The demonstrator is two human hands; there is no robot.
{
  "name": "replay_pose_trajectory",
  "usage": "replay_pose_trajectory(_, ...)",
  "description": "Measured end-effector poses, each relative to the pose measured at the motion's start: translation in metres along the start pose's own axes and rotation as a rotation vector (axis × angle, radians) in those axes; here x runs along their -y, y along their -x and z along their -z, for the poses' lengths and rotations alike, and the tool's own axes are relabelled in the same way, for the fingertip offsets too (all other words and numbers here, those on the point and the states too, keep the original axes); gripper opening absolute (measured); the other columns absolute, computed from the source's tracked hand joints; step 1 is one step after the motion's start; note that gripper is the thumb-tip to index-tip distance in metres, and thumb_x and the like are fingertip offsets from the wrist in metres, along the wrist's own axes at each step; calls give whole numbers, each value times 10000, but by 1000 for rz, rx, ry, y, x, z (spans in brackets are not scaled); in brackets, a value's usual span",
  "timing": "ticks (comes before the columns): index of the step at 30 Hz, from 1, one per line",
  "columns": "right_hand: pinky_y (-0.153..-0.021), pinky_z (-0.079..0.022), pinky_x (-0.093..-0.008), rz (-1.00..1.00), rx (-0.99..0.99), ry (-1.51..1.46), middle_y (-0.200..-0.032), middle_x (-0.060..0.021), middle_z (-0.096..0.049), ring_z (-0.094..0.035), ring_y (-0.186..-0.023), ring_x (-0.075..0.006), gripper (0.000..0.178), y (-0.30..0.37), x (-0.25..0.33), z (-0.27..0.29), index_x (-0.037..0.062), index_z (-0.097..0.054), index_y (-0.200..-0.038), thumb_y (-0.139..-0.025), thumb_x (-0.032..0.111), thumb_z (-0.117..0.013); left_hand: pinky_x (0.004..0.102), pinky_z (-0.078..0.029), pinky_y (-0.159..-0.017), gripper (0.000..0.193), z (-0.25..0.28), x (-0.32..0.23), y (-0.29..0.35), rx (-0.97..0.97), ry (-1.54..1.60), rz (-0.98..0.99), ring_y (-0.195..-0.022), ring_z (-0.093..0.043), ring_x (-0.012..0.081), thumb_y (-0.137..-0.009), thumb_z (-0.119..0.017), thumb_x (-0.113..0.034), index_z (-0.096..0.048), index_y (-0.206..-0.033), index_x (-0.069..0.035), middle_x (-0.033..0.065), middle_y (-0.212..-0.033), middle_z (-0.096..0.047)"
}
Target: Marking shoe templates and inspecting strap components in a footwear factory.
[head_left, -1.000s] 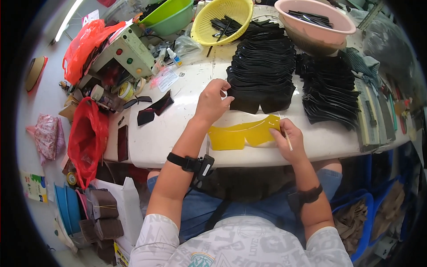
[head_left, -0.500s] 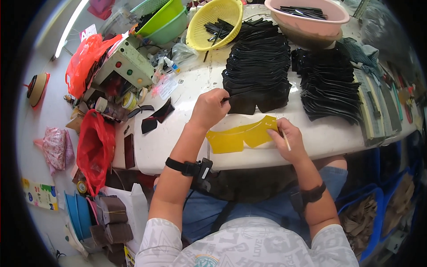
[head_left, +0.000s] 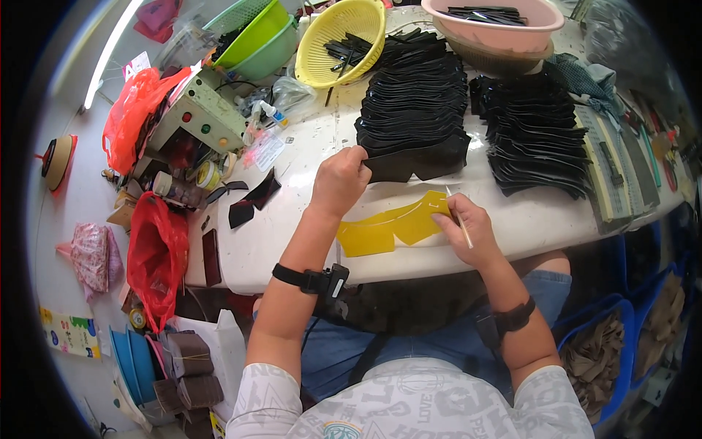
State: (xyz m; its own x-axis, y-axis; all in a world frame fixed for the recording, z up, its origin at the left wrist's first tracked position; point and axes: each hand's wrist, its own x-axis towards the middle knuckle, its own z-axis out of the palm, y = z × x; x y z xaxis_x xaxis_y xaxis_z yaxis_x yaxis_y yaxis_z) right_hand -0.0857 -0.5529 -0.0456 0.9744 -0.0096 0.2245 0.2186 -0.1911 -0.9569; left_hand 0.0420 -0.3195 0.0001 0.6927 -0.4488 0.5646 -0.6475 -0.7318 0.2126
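My left hand (head_left: 341,181) is closed, its fingertips pinching the left corner of the front black piece (head_left: 417,162), which leans at the near end of a long row of overlapping black pieces (head_left: 409,95). My right hand (head_left: 472,230) holds a thin pale marking pen (head_left: 463,230) between its fingers. The same hand's thumb grips the right end of a yellow template (head_left: 369,235), curved and notched along its lower edge, with a slit through it. The template is over the white table top just in front of the row.
A second row of black pieces (head_left: 530,139) lies to the right. Behind stand a yellow basket (head_left: 307,51) and a pink basin (head_left: 501,31) with black strips. At left are a control box (head_left: 208,110), black scraps (head_left: 256,197) and a red bag (head_left: 157,241).
The front black piece is lifted slightly at its left corner by my left hand. The view has shifted a little, so table things appear farther left. My right hand keeps the pen and template.
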Motion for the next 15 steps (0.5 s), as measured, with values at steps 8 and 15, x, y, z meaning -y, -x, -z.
replay_pose_trajectory(8, -638, -484, -286, 9, -12, -24, -770, -133, -673, -587, -644, -153, 124, -1, -1, -2, -23, -578, -937, -893, 48, -668, 325, -538, -625, 239, 1, 5, -4, -84, 148, -83, -663, -655, 252, -797, -690, 42, -704, -1029, -15, 123, -890, -669)
replay_pose_trajectory(15, -624, -475, -283, 12, -26, -57, -742, -126, -652, -561, -627, -153, 125, -1, -7, -3, -22, -577, -935, -894, 50, -670, 314, -531, -621, 258, -5, -1, -7, -90, 134, 2, -666, -650, 244, -806, -702, 34, -697, -1059, -18, 121, -920, -665)
